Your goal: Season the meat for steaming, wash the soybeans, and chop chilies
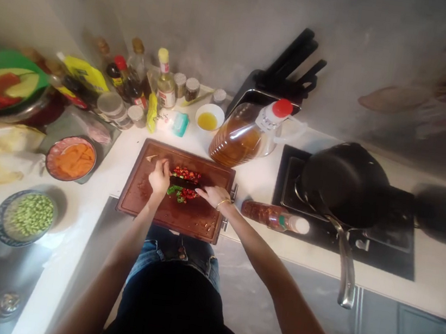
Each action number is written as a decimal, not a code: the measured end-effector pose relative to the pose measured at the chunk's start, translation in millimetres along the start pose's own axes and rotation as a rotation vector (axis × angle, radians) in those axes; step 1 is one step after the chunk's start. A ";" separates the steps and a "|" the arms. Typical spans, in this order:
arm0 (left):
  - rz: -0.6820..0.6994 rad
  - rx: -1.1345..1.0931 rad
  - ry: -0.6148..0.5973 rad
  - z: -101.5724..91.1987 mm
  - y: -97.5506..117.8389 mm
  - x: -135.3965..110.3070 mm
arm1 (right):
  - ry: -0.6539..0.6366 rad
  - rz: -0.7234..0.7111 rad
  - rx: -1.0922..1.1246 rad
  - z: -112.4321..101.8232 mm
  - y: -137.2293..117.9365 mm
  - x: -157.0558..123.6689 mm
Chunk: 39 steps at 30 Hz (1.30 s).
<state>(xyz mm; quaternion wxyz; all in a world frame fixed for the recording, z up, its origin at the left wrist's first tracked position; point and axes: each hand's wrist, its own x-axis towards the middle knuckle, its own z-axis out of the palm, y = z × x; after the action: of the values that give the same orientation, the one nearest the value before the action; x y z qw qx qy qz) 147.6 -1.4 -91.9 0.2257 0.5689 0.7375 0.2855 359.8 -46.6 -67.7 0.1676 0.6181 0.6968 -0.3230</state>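
My right hand [213,195] is closed around the handle end of a dark knife [185,182], whose blade lies across the cutting board [207,222]. Chopped red chili [187,174] is heaped on the far side of the blade. Chopped green pepper [178,193] with more red bits lies on the near side. Close to the blade's left end is my left hand [159,178], its fingers curled together; what they pinch, if anything, is hidden. A small pale piece [151,157] rests near the board's upper left corner.
An oil jug [237,139] and a bowl of yellow liquid [208,118] stand behind the board. A chili-flake bottle [270,215] lies at right, by a pan [344,183] on the stove. Bowls of green beans [31,214] and orange slices [71,158] sit left.
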 end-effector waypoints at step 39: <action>0.229 -0.488 -0.306 40.0 23.2 97.8 | 0.090 0.051 0.218 -24.8 22.5 21.4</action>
<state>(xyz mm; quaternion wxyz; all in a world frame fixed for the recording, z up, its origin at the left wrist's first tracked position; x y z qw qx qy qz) 165.9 104.2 -106.4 0.4306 0.6136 0.5359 0.3885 381.8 -13.6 -68.5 0.0761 0.6641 0.6484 -0.3642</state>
